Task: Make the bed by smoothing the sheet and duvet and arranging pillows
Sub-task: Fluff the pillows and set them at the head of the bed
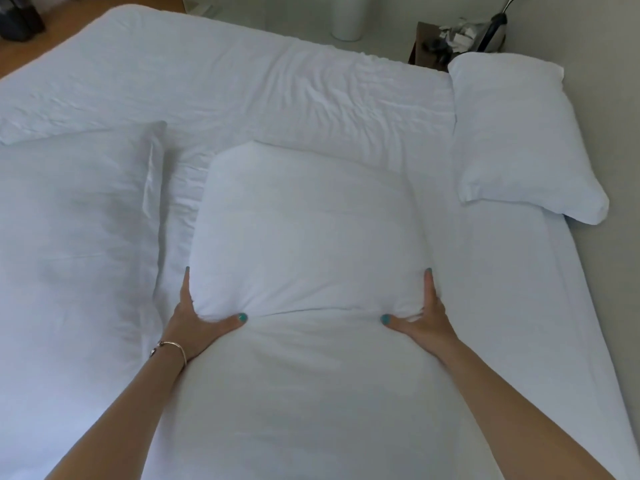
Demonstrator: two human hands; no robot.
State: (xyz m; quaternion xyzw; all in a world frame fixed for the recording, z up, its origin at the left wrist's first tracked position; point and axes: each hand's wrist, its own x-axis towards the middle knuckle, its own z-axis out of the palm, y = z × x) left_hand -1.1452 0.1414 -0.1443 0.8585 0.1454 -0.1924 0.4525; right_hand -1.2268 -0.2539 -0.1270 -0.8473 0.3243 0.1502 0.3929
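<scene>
— Head view first: what are the hands doing?
— Both grip the middle pillow (pixel 304 230). The left hand (pixel 197 317) clasps its left side, thumb pressed into the top, fingers running along the edge. The right hand (pixel 422 315) mirrors it on the right side, thumb on top. The fabric is pinched into a crease between the two thumbs.
— Where does that pillow sit?
— On the bed, its far end over the white sheet (pixel 485 271), its near end toward the person.
— And around it?
— A second pillow (pixel 519 133) lies at the right corner of the bed, apart from the held one. A third pillow (pixel 76 220) lies flat to the left. Behind them spreads the wrinkled duvet (pixel 225 81).
— Any containers?
— A dark box (pixel 424 46) beyond the bed holds crumpled items; I cannot tell what they are.
</scene>
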